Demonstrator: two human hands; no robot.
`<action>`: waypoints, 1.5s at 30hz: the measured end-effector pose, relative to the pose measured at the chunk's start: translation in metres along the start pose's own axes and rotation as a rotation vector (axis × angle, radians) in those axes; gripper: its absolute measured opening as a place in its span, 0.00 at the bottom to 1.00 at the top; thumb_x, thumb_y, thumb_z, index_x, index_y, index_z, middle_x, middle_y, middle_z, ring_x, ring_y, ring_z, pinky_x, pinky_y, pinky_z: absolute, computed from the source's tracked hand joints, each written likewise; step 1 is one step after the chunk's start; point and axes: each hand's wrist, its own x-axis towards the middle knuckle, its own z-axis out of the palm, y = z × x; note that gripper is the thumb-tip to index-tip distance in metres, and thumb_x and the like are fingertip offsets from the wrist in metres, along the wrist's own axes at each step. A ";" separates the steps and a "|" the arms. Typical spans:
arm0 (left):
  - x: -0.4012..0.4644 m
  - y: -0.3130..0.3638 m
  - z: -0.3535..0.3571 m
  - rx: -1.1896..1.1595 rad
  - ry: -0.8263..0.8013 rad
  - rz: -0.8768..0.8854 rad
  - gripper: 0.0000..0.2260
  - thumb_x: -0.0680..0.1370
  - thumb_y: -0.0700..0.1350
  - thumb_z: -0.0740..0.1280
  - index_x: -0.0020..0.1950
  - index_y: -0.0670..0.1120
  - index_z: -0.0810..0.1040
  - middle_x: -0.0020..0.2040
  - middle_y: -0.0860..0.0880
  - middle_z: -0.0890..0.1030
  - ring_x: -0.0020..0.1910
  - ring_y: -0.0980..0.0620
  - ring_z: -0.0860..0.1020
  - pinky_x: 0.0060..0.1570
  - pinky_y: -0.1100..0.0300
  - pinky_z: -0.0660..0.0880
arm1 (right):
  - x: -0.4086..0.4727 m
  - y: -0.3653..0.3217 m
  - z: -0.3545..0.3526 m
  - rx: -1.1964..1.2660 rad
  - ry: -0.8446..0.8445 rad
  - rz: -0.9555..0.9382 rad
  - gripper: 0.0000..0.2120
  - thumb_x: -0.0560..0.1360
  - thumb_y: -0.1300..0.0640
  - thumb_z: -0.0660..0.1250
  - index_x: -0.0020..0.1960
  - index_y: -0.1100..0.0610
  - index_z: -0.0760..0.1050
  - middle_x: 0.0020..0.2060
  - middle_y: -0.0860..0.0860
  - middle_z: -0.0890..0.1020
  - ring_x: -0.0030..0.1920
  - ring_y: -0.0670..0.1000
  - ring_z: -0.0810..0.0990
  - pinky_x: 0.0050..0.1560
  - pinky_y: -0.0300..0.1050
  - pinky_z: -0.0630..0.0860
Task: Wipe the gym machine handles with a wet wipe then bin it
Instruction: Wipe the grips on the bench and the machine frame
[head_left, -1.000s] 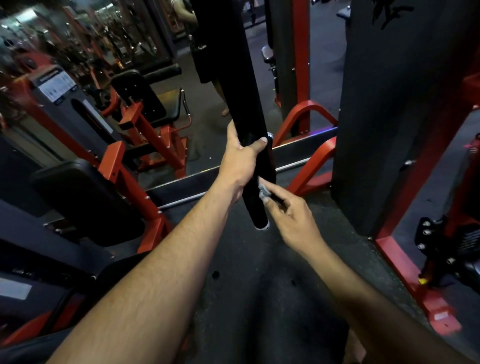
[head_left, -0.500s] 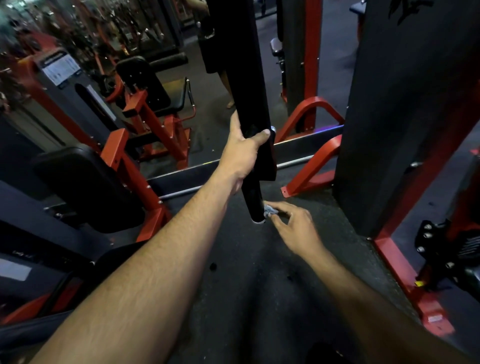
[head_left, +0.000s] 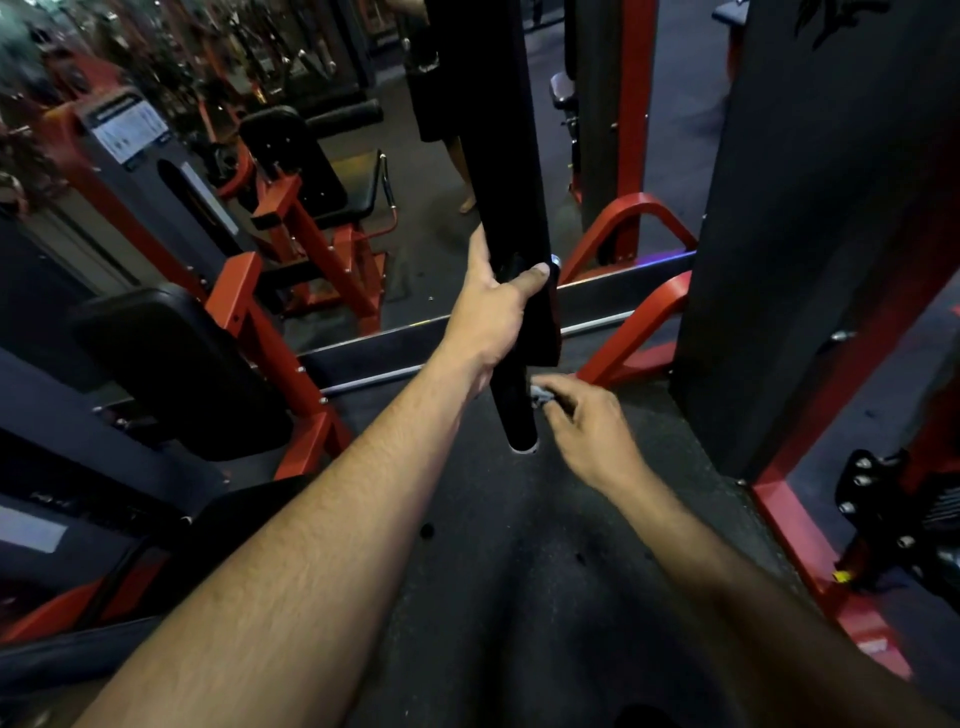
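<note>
A black round machine handle (head_left: 514, 410) hangs down in the middle of the view, its open end pointing at the floor. My left hand (head_left: 493, 312) grips the handle higher up, thumb wrapped across its front. My right hand (head_left: 587, 426) pinches a small crumpled grey wet wipe (head_left: 540, 397) and holds it against the right side of the handle, just above its lower end. Most of the wipe is hidden by my fingers.
A tall black weight-stack cover (head_left: 810, 208) with a red frame (head_left: 810, 561) stands close on the right. Red and black machines with padded seats (head_left: 171, 364) fill the left. A person's legs (head_left: 457, 156) stand behind the handle. Dark rubber floor (head_left: 493, 597) lies below.
My right hand with the wipe slid down the handle to its end, then came back up a little along its right side. My left hand kept its grip.
</note>
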 end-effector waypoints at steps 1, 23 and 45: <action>0.000 0.000 0.000 0.001 -0.005 -0.005 0.26 0.78 0.43 0.70 0.73 0.56 0.67 0.56 0.63 0.82 0.62 0.50 0.81 0.67 0.39 0.73 | 0.000 0.009 0.003 -0.058 -0.044 0.013 0.17 0.76 0.69 0.65 0.61 0.58 0.82 0.55 0.50 0.85 0.57 0.46 0.81 0.61 0.35 0.71; -0.001 -0.001 -0.002 0.049 0.018 0.004 0.24 0.80 0.44 0.69 0.74 0.52 0.67 0.58 0.61 0.82 0.62 0.54 0.80 0.69 0.42 0.73 | 0.029 -0.001 -0.006 0.211 -0.218 0.032 0.13 0.78 0.67 0.63 0.53 0.51 0.80 0.45 0.41 0.83 0.50 0.38 0.80 0.53 0.36 0.74; -0.121 -0.141 0.049 -0.635 0.457 -0.413 0.28 0.85 0.63 0.46 0.69 0.48 0.74 0.46 0.42 0.83 0.47 0.43 0.84 0.44 0.51 0.80 | 0.067 -0.038 -0.087 -0.300 -0.398 -1.163 0.16 0.78 0.64 0.67 0.66 0.63 0.78 0.58 0.59 0.77 0.54 0.53 0.80 0.42 0.49 0.82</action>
